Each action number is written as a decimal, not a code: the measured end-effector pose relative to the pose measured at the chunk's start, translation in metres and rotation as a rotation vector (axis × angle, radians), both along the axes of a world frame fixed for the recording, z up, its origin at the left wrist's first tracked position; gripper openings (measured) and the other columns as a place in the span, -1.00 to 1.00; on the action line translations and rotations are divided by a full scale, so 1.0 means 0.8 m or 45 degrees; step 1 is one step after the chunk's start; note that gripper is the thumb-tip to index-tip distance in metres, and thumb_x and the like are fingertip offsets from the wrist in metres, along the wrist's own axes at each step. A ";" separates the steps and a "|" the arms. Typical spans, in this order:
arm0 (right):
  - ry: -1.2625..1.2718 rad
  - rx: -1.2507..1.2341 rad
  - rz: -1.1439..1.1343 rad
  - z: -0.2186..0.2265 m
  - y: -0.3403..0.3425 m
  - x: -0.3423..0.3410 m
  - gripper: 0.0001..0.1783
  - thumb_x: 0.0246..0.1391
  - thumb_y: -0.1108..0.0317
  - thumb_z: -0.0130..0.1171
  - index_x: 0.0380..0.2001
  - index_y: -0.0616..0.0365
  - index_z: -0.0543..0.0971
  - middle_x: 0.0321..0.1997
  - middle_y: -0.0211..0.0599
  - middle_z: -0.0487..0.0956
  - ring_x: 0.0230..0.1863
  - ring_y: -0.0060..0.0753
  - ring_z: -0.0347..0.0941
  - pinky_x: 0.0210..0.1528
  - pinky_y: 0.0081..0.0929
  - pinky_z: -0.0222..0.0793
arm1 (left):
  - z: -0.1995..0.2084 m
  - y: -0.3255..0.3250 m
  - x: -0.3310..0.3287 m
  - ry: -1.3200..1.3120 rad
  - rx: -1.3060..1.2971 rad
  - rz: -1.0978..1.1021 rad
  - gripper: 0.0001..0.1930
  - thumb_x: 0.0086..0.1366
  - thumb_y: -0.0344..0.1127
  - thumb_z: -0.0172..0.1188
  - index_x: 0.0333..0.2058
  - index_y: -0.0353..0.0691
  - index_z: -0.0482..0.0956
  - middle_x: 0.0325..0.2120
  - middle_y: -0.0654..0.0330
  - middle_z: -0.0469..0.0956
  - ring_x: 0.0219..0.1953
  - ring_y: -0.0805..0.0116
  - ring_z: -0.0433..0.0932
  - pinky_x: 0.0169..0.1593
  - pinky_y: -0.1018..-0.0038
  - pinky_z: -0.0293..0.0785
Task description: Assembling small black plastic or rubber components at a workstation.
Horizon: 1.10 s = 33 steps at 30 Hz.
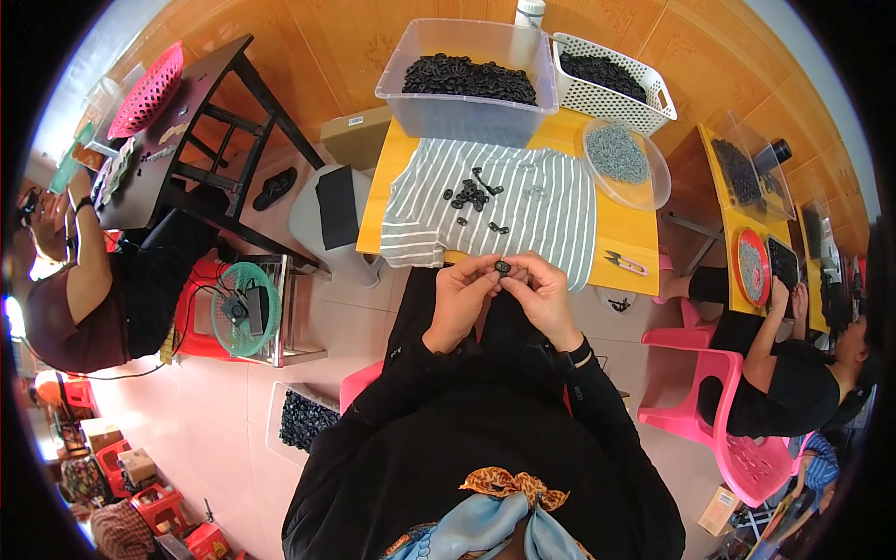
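Both hands meet just past the near edge of the table. A small black oval piece (pixel 503 267) is pinched between the fingertips of my left hand (pixel 459 301) and my right hand (pixel 543 297). Its exact kind is too small to make out. Beyond the hands, a grey and white striped cloth (pixel 420 210) covers much of the yellow table (pixel 611 224). On the cloth lies a loose pile of similar black pieces (pixel 469 195), with a few strays nearer me. Small clear bits (pixel 534 193) rest to their right.
A clear bin (pixel 467 121) and a white basket (pixel 653 117) of black pieces stand at the back. A round tub (pixel 660 177) holds small grey parts. Thread snips (pixel 625 262) lie right. People work at both sides; a pink chair (pixel 700 401) stands right, a stool (pixel 303 210) left.
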State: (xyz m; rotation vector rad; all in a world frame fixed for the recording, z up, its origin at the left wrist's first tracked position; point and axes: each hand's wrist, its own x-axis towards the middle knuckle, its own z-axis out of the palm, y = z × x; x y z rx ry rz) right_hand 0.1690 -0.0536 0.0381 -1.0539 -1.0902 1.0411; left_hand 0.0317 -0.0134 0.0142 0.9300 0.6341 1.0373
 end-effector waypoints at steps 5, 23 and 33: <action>-0.360 0.157 -0.077 0.001 -0.005 0.004 -0.74 -0.07 0.68 0.11 -0.24 0.30 0.52 -0.40 -0.35 0.46 -0.39 -0.58 0.43 -0.35 -0.66 0.34 | 0.013 -0.006 0.000 -0.040 -0.026 -0.016 -0.75 0.16 -0.60 0.10 -0.14 -0.38 0.54 -0.43 0.23 0.56 -0.45 0.59 0.46 -0.33 0.67 0.42; -0.506 0.339 -0.317 0.025 -0.017 -0.017 -0.84 -0.02 0.68 0.02 -0.31 0.35 0.47 -0.45 -0.25 0.42 -0.50 -0.46 0.42 -0.44 -0.63 0.32 | 0.034 -0.022 0.007 0.111 0.275 0.107 -0.84 0.17 -0.63 0.07 -0.25 -0.42 0.53 -0.41 0.23 0.44 -0.47 0.57 0.44 -0.40 0.67 0.39; 0.081 -0.384 -0.046 0.023 0.035 0.091 -0.78 -0.03 0.61 0.08 -0.26 0.22 0.52 -0.47 -0.41 0.51 -0.47 -0.63 0.40 -0.44 -0.67 0.33 | 0.011 0.003 -0.030 0.306 -0.062 -0.172 -0.62 0.13 -0.55 0.15 -0.04 -0.48 0.43 -0.48 0.21 0.54 -0.50 0.57 0.48 -0.40 0.67 0.40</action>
